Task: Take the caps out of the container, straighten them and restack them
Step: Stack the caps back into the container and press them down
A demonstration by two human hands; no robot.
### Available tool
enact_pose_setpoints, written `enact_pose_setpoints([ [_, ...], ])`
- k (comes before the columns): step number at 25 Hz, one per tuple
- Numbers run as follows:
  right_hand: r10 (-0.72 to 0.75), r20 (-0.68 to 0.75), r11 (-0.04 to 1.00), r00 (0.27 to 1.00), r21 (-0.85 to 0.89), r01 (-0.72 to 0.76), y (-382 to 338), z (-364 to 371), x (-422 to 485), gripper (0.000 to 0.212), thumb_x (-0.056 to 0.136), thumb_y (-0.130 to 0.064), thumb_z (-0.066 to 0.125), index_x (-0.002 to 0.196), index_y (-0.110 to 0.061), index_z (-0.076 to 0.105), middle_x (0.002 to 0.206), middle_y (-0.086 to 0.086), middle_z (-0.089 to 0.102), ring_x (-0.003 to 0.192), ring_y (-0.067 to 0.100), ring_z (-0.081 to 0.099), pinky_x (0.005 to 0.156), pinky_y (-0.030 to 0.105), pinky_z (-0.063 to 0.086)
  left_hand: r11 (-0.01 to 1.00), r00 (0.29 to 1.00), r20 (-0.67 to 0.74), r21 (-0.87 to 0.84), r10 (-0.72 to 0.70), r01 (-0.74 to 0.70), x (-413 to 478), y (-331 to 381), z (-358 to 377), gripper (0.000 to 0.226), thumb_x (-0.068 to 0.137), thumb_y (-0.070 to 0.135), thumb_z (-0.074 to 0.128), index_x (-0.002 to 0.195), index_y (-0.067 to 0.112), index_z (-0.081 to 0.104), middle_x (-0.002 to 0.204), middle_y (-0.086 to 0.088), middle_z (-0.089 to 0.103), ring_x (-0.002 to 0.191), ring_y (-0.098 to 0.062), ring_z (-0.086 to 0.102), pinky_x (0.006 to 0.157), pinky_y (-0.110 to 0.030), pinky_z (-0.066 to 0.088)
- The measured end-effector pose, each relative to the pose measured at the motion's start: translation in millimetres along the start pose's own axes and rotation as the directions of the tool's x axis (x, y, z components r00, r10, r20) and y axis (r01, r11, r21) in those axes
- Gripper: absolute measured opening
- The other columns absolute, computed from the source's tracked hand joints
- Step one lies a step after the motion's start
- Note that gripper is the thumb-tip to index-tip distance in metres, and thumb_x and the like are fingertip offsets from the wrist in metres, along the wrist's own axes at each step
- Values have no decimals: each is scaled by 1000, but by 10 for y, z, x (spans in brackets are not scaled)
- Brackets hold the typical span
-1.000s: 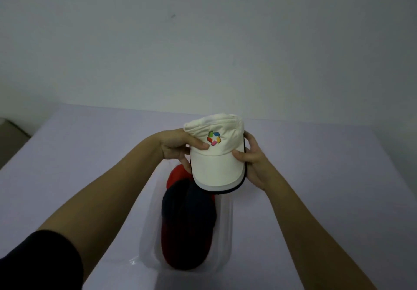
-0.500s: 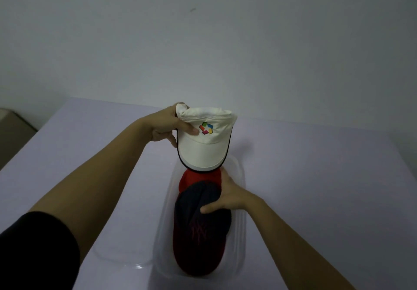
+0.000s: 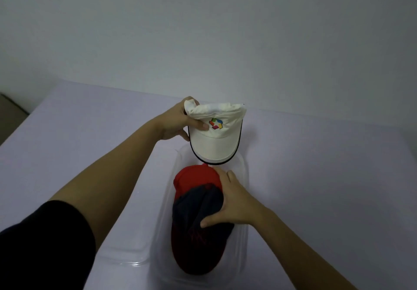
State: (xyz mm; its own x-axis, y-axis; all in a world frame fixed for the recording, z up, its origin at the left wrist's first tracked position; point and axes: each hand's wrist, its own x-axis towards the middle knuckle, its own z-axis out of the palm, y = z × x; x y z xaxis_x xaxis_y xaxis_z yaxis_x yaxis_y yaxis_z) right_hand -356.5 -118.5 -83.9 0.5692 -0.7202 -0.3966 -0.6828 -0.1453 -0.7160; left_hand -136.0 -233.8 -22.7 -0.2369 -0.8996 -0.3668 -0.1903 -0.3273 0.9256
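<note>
Table point(image 3: 90, 154): right hand point(image 3: 234, 201) seemingly round caps point(image 3: 198, 222)

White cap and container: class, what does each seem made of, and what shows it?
White cap: likely thin matte fabric; its crown crumples where the left hand grips it. Container: probably clear glossy plastic; the table shows through its walls.

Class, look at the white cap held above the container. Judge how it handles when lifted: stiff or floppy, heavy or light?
The white cap is probably light: the left hand alone holds it up by one side. Its crown looks floppy, its fabric crumpled at the top. The brim seems stiff, showing a smooth curve with nothing under it.
</note>
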Motion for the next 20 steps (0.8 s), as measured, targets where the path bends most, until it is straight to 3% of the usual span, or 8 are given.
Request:
enact_pose_setpoints([
  [6, -61, -40, 988, 997, -145, 54, -141, 32, -155, 135, 44, -65, 80, 144, -39, -7, 136, -6, 19, 129, 19, 31, 107, 44, 38, 988, 987, 154, 155, -38, 14, -7, -240, 137, 49, 65, 0, 79, 90, 18, 41, 91, -4, 57, 86, -22, 59, 59, -38, 48],
  [12, -94, -60, 962, 994, -263, 75, -290, 58, -317, 132, 52, -65, 77, 145, -34, -11, 130, -7, 17, 124, 15, 28, 110, 36, 31, 968, 925, 287, 110, -249, 226, -94, -395, 194, 42, 72, -4, 75, 98, 14, 47, 110, -8, 66, 107, -32, 62, 56, -41, 56],
  [20, -121, -79, 937, 990, -339, 87, -407, 119, -418, 129, 57, -65, 74, 145, -31, -14, 123, -9, 9, 123, 15, 21, 110, 33, 24, 946, 870, 376, 174, -320, 273, -236, -309, 133, 41, 69, 4, 74, 101, 21, 57, 116, -10, 66, 112, -36, 60, 64, -51, 58],
])
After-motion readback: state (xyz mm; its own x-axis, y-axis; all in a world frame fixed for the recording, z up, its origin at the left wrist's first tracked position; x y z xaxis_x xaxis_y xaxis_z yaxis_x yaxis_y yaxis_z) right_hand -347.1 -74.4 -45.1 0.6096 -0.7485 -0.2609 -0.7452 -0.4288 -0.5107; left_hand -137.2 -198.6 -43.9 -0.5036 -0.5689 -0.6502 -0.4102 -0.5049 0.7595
